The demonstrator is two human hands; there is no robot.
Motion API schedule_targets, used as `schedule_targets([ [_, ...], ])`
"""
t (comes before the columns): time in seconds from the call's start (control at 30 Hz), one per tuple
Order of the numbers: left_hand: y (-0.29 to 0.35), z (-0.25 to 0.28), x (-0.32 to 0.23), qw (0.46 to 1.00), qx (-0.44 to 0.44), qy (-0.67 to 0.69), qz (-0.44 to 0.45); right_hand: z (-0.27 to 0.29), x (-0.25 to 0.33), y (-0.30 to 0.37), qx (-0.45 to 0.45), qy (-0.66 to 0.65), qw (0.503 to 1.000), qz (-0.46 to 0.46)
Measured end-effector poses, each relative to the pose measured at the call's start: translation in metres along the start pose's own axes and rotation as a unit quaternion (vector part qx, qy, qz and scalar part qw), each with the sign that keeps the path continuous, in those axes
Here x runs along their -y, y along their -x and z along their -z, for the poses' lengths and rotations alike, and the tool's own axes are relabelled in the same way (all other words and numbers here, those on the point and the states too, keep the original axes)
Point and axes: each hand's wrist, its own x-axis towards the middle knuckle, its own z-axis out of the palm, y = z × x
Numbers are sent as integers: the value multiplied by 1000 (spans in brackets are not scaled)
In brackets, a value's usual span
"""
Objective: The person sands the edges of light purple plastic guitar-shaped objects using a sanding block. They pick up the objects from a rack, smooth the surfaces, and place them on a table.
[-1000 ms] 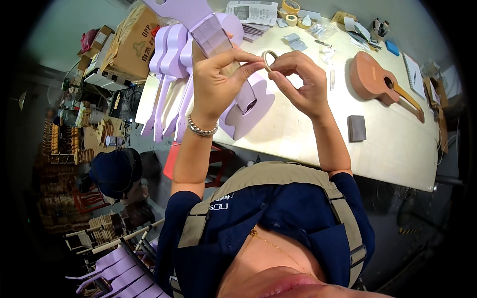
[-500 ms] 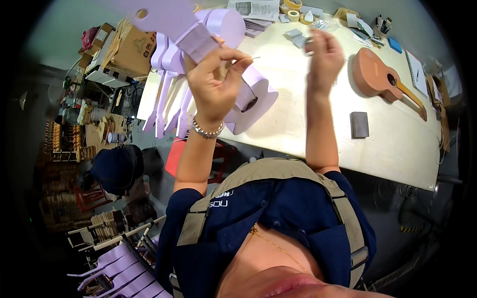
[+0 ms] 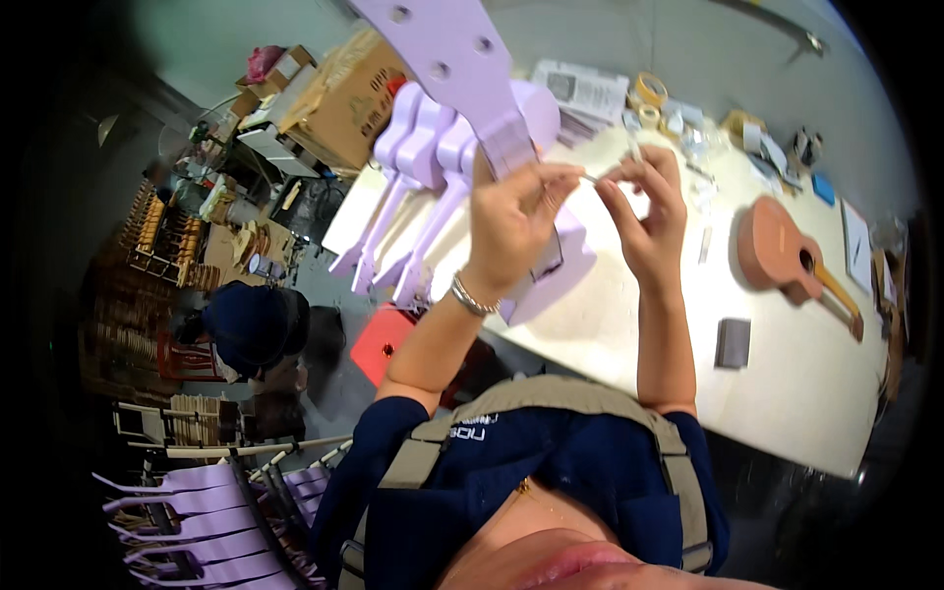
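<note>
A lilac ukulele (image 3: 457, 74) stands close in front of me, headstock up, with several holes in it. My left hand (image 3: 511, 216), with a beaded bracelet, is at its neck and partly hides it. Thumb and forefinger of that hand pinch a thin, pin-like piece (image 3: 588, 178). My right hand (image 3: 649, 221) is opposite, fingers curled, its fingertips at the free end of that piece. A slim white thing (image 3: 634, 149) sticks up from between the right fingers; its kind is not clear.
More lilac ukuleles (image 3: 423, 157) lie on the table's left. To the right are a brown ukulele (image 3: 777, 246) and a dark block (image 3: 733, 342). Tape rolls (image 3: 649, 90) and newspapers (image 3: 580, 93) line the back. A red stool (image 3: 379, 344) and a person in a cap (image 3: 246, 324) are at left.
My right hand has come left to meet the left fingertips. The view has shifted, so the headstock shows more fully. My left hand still pinches the thin piece.
</note>
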Motion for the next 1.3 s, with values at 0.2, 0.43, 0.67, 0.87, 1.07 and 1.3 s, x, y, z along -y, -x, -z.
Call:
schedule_targets([
  [0.2,-2,-1,-6,982,-40,-144,-117,9,18,-50,-11,8,1000,22],
  [0.43,2,-6,-11,965,-42,-211,-152,-31,78,-129,45,33,974,219],
  [0.67,7,-4,-11,965,-17,-212,-155,-49,91,-148,63,78,964,246],
  [0.87,8,-6,-12,966,-10,-211,-150,-48,103,-144,27,129,953,273],
  [1.07,1,0,-1,962,-37,-189,-192,-33,66,-152,-97,191,964,156],
  [1.3,23,53,19,935,-278,13,-220,57,-100,1,1,164,974,-157],
])
